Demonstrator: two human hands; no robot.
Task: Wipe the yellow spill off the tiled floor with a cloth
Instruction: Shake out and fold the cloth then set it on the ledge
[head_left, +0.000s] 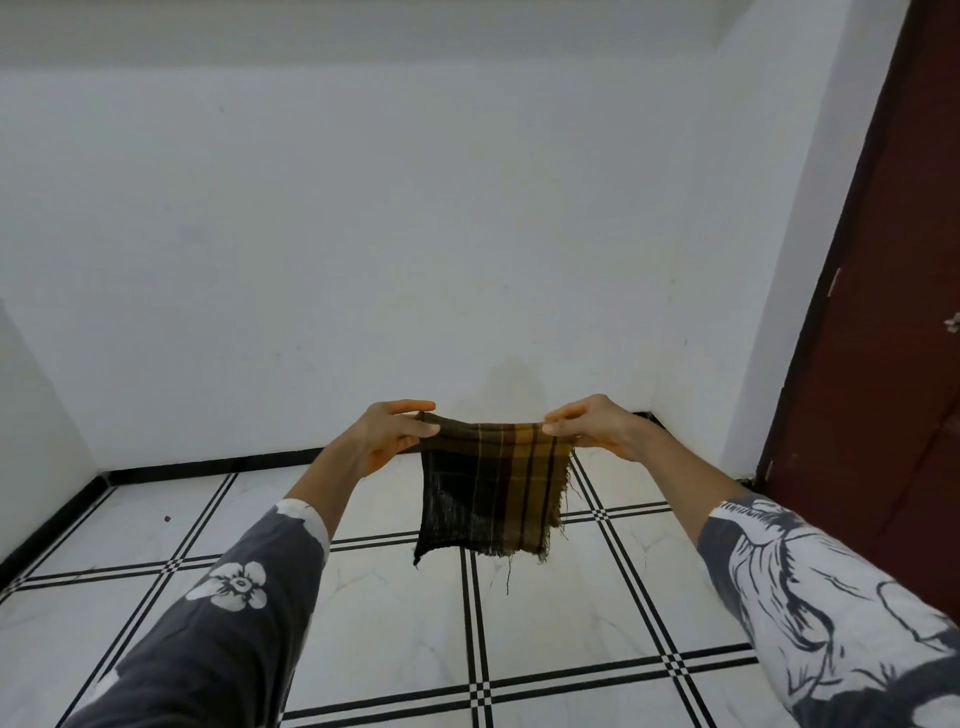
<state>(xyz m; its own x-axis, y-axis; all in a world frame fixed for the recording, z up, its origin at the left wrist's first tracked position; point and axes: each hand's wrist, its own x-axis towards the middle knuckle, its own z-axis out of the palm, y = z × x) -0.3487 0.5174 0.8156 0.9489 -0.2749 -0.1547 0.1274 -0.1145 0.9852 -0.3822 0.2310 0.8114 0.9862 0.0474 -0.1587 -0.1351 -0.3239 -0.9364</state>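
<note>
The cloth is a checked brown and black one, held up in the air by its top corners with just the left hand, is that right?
Not quite. The head view shows both hands holding the cloth: the left hand pinches one top corner and the right hand pinches the other. The rest is right: it is checked brown and black and hangs in the air above the tiled floor.

Cloth (493, 493): plaid, dark brown-black and mustard yellow, thin pale and dark stripes. Floor (395, 613): white marbled tiles, double black lines with checkered crossings; skirting (208, 464) black. Walls (363, 234) white; door (893, 312) dark red-brown; sleeves (228, 613) grey with white flowers.
</note>
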